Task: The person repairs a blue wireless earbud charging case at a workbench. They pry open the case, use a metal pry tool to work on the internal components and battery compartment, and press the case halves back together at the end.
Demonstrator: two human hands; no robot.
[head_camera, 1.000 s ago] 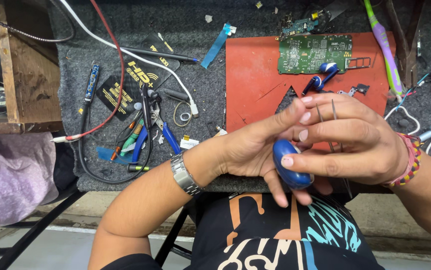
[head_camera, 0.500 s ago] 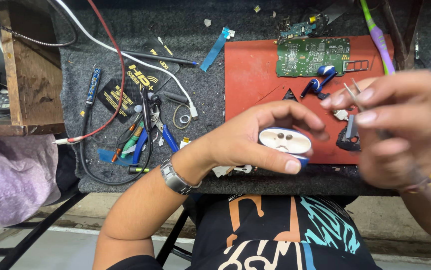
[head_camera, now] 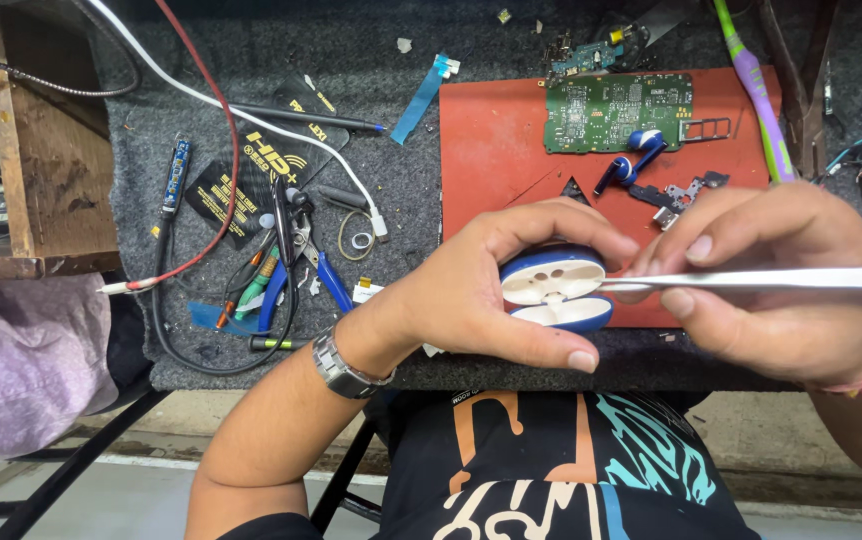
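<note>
the left hand [head_camera: 481,295] cups an open blue earbud case [head_camera: 555,290], fingers curled round it, white inside facing up, hinge toward the palm. the right hand [head_camera: 771,285] pinches metal tweezers [head_camera: 751,280]. their long axis runs level, the tip pointing left and touching the case's open seam from its right side. both hands hover just above the near edge of the counter [head_camera: 401,180]. beyond them lie a red mat [head_camera: 496,150], a green circuit board [head_camera: 616,110] and two blue earbuds [head_camera: 633,160]. open room lies toward the body.
</note>
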